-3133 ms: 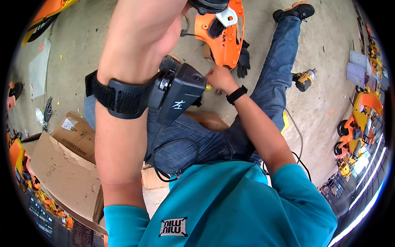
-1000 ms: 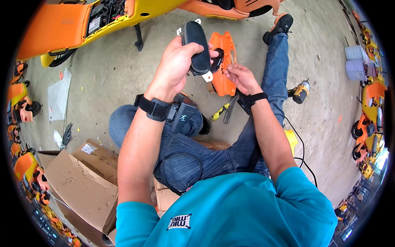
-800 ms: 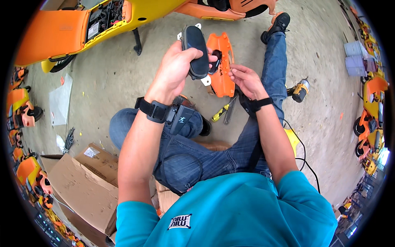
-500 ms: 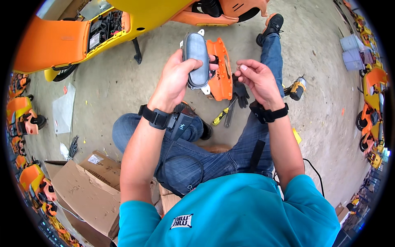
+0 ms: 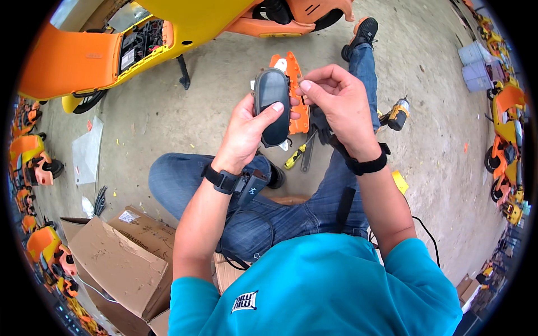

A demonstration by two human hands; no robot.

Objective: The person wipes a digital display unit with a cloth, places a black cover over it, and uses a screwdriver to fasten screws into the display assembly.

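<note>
My left hand (image 5: 242,130) is closed round a dark oval unit with a glossy face (image 5: 272,92), possibly a scooter lamp or display. The thumb lies across its face, the fingers wrap its right side, and white tabs stick out at its ends. My right hand (image 5: 340,103) is pinched at the unit's upper right edge; whatever lies between thumb and forefinger is too small to name. Beneath the unit, partly covered, an orange plastic panel (image 5: 292,63) rests on the floor. Close by lie a yellow-handled screwdriver (image 5: 295,157), a grey wrench (image 5: 306,161) and a black glove (image 5: 320,124).
A yellow and orange scooter (image 5: 204,25) stands on its kickstand ahead. A cordless drill (image 5: 398,116) lies on the right beyond my leg. Cardboard boxes (image 5: 115,269) sit at lower left, a plastic sheet (image 5: 86,152) above them. Buckets (image 5: 476,78) and more scooters line the right side.
My right hand has moved left and up to the unit's edge, still pinched. My left hand has brought the unit slightly nearer to me and tilted it, so its face looks darker.
</note>
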